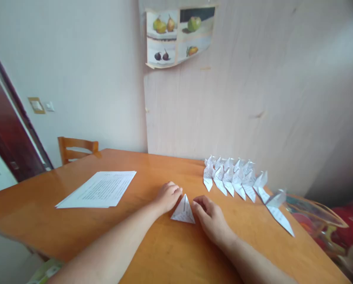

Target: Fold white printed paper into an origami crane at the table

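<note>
A small white sheet folded into a triangle (183, 213), with print on it, lies on the wooden table between my hands, its point facing away from me. My left hand (168, 196) rests just left of that point, fingers loosely bent and nothing seen in them. On the other side, my right hand (211, 219) is close to the triangle's right edge. Its fingers curl with the thumb a little apart, and it grips nothing that I can see. Whether either hand touches the paper is hard to tell.
Several folded paper figures (238, 182) stand in rows at the back right, with another one (279, 215) nearer the right edge. A stack of printed sheets (101, 189) lies on the left of the table (153, 252). Behind are a chair (78, 145) and a wall with fruit pictures (179, 37).
</note>
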Demonstrator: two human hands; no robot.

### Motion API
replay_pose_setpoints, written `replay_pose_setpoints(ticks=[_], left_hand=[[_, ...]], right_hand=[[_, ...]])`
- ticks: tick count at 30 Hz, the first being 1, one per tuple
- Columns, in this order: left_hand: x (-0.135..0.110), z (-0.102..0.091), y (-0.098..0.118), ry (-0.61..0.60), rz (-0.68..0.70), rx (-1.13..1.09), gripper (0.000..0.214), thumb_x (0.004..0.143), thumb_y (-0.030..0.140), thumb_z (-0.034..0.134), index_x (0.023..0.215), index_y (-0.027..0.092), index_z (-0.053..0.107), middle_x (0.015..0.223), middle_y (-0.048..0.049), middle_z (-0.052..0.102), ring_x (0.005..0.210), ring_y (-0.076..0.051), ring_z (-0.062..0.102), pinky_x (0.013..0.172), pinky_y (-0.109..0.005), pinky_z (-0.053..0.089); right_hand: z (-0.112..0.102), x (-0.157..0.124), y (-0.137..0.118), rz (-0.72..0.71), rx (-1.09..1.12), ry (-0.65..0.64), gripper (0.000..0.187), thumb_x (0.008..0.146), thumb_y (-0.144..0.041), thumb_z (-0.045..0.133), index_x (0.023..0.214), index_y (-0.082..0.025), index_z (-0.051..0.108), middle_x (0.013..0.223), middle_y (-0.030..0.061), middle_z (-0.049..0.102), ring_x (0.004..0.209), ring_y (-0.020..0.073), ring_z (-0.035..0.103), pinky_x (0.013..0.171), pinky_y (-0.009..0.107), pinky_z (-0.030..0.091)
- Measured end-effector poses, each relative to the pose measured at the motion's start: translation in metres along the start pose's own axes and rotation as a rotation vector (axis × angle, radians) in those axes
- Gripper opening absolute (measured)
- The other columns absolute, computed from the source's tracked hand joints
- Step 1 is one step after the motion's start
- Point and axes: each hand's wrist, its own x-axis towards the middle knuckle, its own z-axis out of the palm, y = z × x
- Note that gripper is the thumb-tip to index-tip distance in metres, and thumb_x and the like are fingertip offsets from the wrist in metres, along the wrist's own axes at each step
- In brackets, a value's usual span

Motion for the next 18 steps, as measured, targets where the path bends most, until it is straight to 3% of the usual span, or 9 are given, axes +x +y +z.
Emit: replay_pose_setpoints(ticks=[6,11,14,18], left_hand=[[0.000,-0.002,-0.001,-0.060,0.065,0.103,0.023,0.085,0.034,0.054,0.068,0.023,0.065,0.090,-0.0040,0.066,0.093,-0.022,0.058,0.087,-0.033,0.043],[-0.004,-0.006,0.001,-0.099,0.068,0.113,0.015,0.077,0.028,0.060,0.065,0.024,0.067,0.102,-0.0031,0.069,0.105,-0.024,0.058,0.094,-0.035,0.043],[-0.007,-0.005,0.005,-0.118,0.021,0.005,0.012,0.076,0.028,0.061,0.067,0.022,0.066,0.094,-0.0031,0.070,0.100,-0.024,0.060,0.091,-0.034,0.045],[-0.011,-0.002,0.013,-0.135,-0.121,-0.303,0.018,0.082,0.037,0.058,0.082,0.019,0.061,0.077,-0.0010,0.066,0.077,-0.019,0.062,0.070,-0.029,0.047]], right_hand=[[-0.001,-0.011,-0.012,-0.090,-0.194,-0.080,0.035,0.080,-0.050,0.071,0.096,-0.021,0.061,0.087,0.0032,0.066,0.076,0.0187,0.059,0.066,0.028,0.043],[0.002,-0.009,-0.016,-0.145,-0.371,-0.100,0.016,0.076,-0.029,0.073,0.087,-0.022,0.063,0.085,0.0016,0.061,0.076,0.0172,0.055,0.067,0.027,0.040],[0.002,-0.008,-0.013,-0.173,-0.329,-0.096,0.005,0.081,-0.021,0.065,0.079,-0.021,0.061,0.085,0.0013,0.058,0.077,0.0158,0.055,0.068,0.026,0.042],[0.000,-0.009,-0.006,-0.206,-0.221,-0.040,0.003,0.085,-0.020,0.063,0.082,-0.021,0.063,0.090,0.0017,0.057,0.077,0.0145,0.056,0.069,0.026,0.044]])
